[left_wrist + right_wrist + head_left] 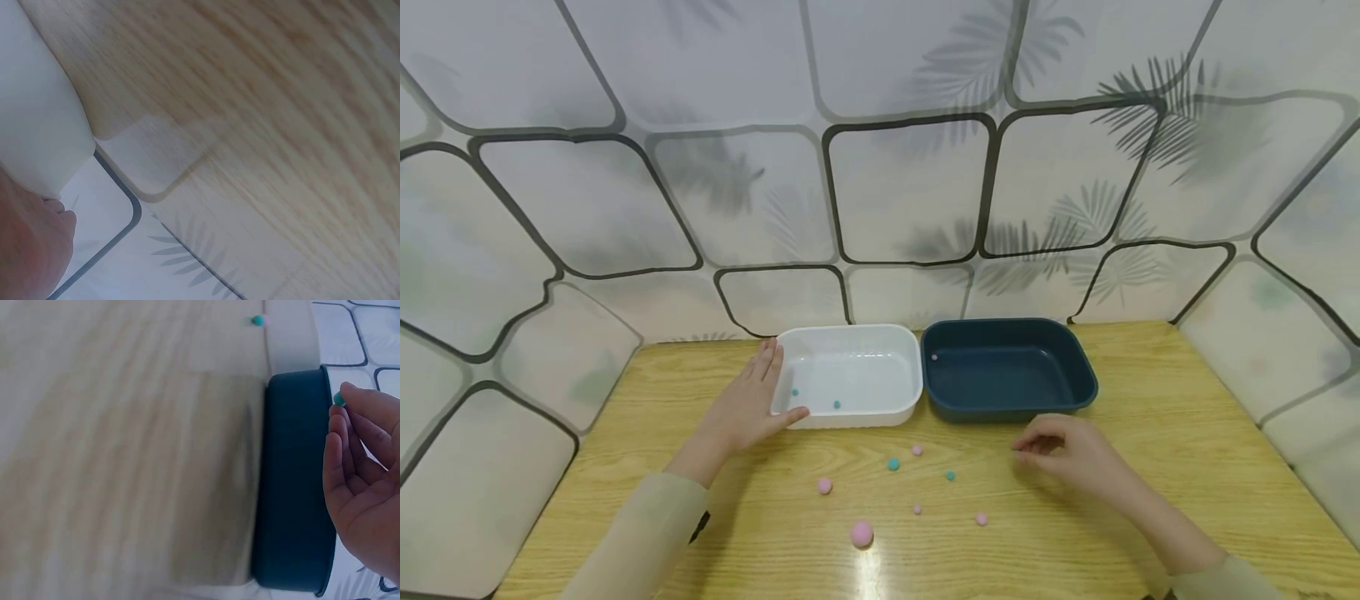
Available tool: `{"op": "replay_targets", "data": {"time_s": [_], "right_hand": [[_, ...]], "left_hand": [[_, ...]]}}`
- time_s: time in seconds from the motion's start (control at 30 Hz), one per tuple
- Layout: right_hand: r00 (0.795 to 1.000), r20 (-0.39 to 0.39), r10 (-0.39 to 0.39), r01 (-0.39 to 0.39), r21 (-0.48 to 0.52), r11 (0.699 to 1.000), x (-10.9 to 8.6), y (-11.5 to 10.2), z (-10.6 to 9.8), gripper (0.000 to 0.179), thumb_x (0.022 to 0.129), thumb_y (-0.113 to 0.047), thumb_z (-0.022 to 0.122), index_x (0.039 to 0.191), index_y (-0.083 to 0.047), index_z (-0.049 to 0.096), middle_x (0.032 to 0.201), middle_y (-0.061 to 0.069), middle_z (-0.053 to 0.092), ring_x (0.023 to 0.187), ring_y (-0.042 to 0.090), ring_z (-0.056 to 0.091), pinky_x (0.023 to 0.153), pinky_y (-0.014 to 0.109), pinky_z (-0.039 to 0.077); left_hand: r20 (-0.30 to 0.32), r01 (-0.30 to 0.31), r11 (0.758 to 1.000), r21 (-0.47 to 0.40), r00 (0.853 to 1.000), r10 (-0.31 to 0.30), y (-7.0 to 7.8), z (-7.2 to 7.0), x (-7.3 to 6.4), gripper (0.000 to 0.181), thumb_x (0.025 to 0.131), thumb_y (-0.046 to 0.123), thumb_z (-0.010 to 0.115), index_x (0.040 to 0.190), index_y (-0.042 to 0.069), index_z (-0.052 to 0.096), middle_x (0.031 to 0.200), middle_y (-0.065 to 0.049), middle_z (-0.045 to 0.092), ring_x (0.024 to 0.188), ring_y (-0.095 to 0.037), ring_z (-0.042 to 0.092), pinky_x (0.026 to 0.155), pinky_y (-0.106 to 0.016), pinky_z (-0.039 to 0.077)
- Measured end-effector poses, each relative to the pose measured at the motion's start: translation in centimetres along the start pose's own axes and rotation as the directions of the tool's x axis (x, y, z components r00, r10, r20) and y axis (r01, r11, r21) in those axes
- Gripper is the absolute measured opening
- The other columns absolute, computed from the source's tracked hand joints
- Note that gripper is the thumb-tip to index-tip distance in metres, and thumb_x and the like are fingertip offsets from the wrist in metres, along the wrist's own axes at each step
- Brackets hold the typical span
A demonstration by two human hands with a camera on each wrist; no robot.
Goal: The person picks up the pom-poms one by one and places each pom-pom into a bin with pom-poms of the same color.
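Note:
My left hand (747, 410) rests against the left end of a white dish (857, 375), fingers straight along its rim and thumb at the front corner. Two small teal balls (837, 404) lie inside that dish. In front of the dark blue dish (1011, 383), my right hand (1075, 454) pinches a small teal ball (339, 399) between thumb and index fingertip, plainest in the right wrist view. A tiny pink ball (934, 357) is in the blue dish. The left wrist view catches only part of the left hand (31, 244) beside the white dish (40, 106).
Loose on the wooden table (775, 558) lie several pink balls, the largest pink ball (862, 534) nearest me. Two teal balls (892, 464) are among them. The dishes stand side by side near the back edge, before a patterned backdrop (910, 192) that also rises at both sides.

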State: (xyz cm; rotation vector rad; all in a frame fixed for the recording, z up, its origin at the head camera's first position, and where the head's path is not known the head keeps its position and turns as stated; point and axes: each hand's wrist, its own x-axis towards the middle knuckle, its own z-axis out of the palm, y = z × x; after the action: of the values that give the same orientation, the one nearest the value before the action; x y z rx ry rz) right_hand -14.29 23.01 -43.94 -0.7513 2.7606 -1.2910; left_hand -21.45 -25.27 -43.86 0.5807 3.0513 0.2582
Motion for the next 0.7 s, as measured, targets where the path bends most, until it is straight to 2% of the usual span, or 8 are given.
{"op": "replay_targets", "data": {"time_s": [0.2, 0.3, 0.7], "right_hand": [[0.997, -0.040, -0.060, 0.061, 0.025, 0.998, 2.0, -1.7, 0.4, 0.013, 0.088, -0.005, 0.085, 0.098, -0.012, 0.083, 0.092, 0.000, 0.078, 0.079, -0.002, 0.066, 0.070, 0.020, 0.060], [0.996, -0.052, -0.067, 0.070, 0.053, 0.996, 3.0, -2.2, 0.9, 0.013, 0.090, -0.006, 0.084, 0.099, -0.015, 0.083, 0.093, 0.000, 0.079, 0.080, 0.000, 0.067, 0.071, 0.020, 0.060], [0.999, -0.054, -0.005, 0.011, 0.120, 0.993, 7.9, -4.4, 2.6, 0.011, 0.092, -0.008, 0.082, 0.103, -0.009, 0.083, 0.097, 0.003, 0.080, 0.081, 0.002, 0.069, 0.075, 0.022, 0.062]], "left_hand": [[0.004, 0.000, 1.000, -0.003, 1.000, 0.000, 0.1, -0.3, -0.1, 0.110, 0.101, 0.060, 0.061, 0.165, -0.012, 0.008, 0.176, -0.030, 0.004, 0.164, -0.046, 0.009, 0.134, -0.058, 0.020], [0.004, -0.001, 1.000, -0.009, 1.000, 0.001, 0.1, -0.3, -0.1, 0.110, 0.101, 0.060, 0.061, 0.165, -0.012, 0.008, 0.176, -0.030, 0.004, 0.164, -0.046, 0.009, 0.134, -0.058, 0.020], [0.002, -0.002, 1.000, -0.005, 1.000, 0.002, -0.1, 0.1, 0.1, 0.110, 0.101, 0.060, 0.062, 0.165, -0.012, 0.008, 0.176, -0.029, 0.003, 0.165, -0.045, 0.007, 0.134, -0.057, 0.019]]}}
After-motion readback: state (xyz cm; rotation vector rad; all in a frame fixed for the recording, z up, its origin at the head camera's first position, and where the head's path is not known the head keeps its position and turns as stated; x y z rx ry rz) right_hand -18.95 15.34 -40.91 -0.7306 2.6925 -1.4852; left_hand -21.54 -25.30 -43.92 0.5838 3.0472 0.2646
